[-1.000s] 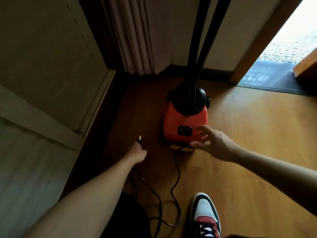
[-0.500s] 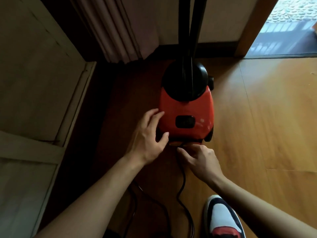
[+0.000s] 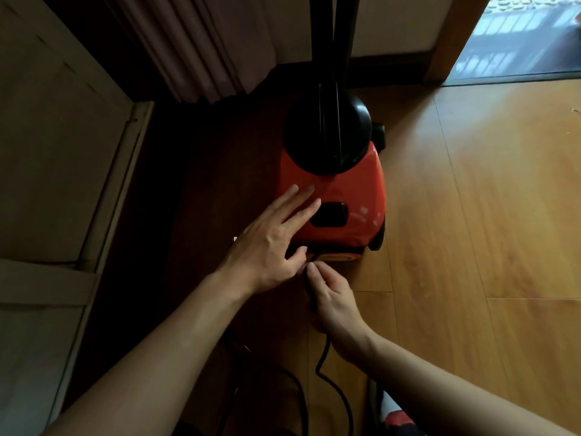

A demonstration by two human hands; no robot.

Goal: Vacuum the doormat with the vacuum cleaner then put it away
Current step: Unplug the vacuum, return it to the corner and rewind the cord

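We lean over the vacuum cleaner (image 3: 345, 190), which stands on the wooden floor (image 3: 471, 215) close to the far wall, just right of the curtain (image 3: 201, 45). Its black wand (image 3: 330, 42) rises out of view. Our left hand (image 3: 267, 247) lies flat on the near left of the red shell, fingers straight and spread, steadying it. Our right hand (image 3: 333, 303) curls round the power cord (image 3: 323, 360) where it leaves the near end of the body. The shell looks hard, smooth and probably slippery, so we judge a flat press steadies it better than a grip. The cord is limp and will loop, so we take it close to the outlet.
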